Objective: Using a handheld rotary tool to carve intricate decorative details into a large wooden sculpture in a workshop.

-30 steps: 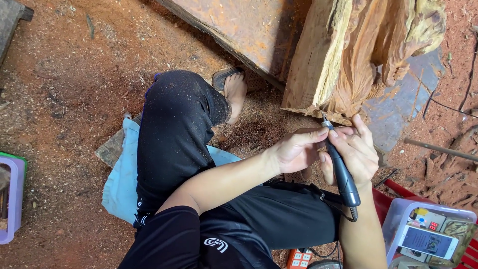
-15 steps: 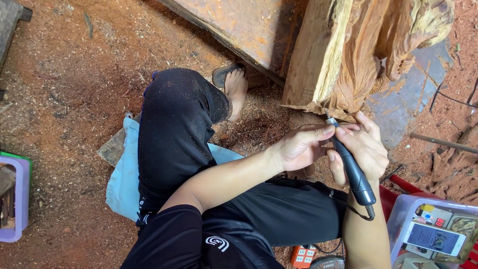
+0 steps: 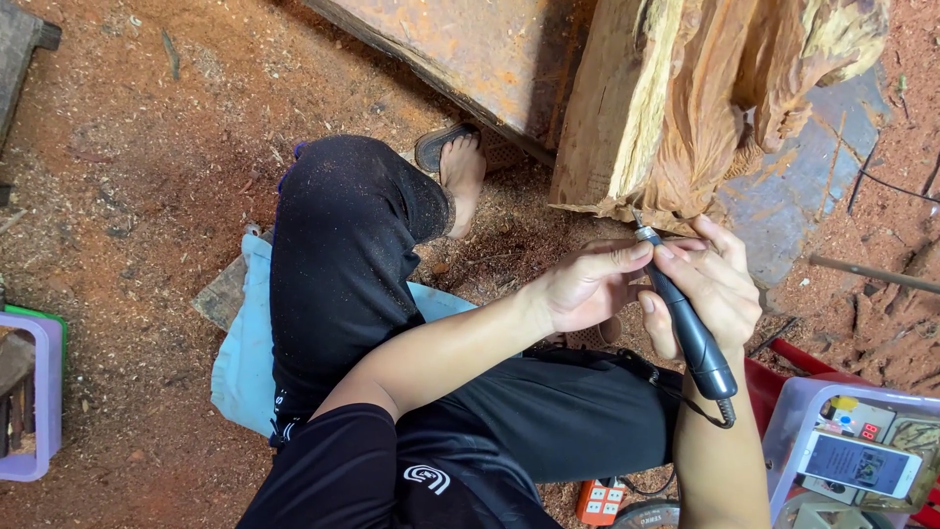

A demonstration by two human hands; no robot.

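Head view. One slim black corded rotary carving tool (image 3: 685, 318) is gripped by the right hand (image 3: 710, 289), whose fingers wrap its barrel like a pen. The left hand (image 3: 587, 284) closes lightly around the tool's metal collar, thumb and forefinger pinching near the tip to steady it. The tool's long axis runs diagonally, from the cord end low at the right, beside the right wrist, up and leftward to the small bit, which meets the lower edge of one large rough-hewn reddish wood block (image 3: 685, 108). The block lies straight ahead of both hands, beyond the fingertips; the left hand is the nearer to the contact point. The person sits on the sawdust-strewn floor (image 3: 127, 176), one sandalled foot (image 3: 458, 167) extended toward the block, one pale blue cloth (image 3: 240, 353) underneath. One clear plastic tray (image 3: 842, 460) holding one phone (image 3: 854, 462) sits at lower right; one orange power strip (image 3: 597, 502) lies near the knee.
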